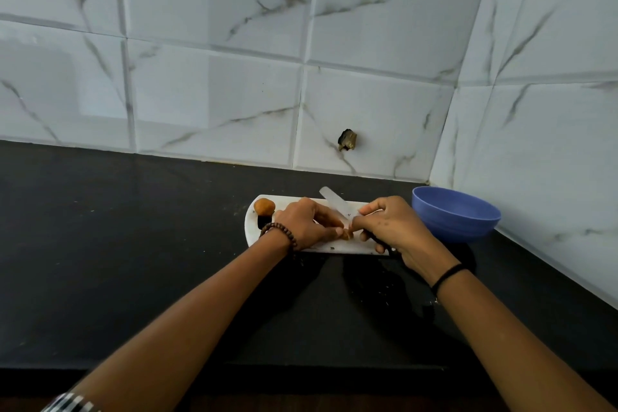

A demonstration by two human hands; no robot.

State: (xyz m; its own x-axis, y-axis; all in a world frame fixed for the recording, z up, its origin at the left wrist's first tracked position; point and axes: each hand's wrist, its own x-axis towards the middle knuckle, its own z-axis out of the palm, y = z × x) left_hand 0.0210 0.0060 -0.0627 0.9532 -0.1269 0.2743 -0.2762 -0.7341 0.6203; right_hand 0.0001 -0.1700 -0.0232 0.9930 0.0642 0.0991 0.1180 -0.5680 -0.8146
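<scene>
Two-handed work on the board (250, 227): pinching a small brown piece (347, 235) in the left hand (302, 222), gripping the knife (331, 199) in the right hand (391, 224). Likely light, firm, slippery; best held endwise, fingertips tucked back.

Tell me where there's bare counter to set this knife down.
Free: the black counter left of the cutting board, and the strip between the forearms in front of it. Crowded: the board's middle, where left hand and right hand work the small piece with the knife, and its right end, beside the blue bowl.
</scene>
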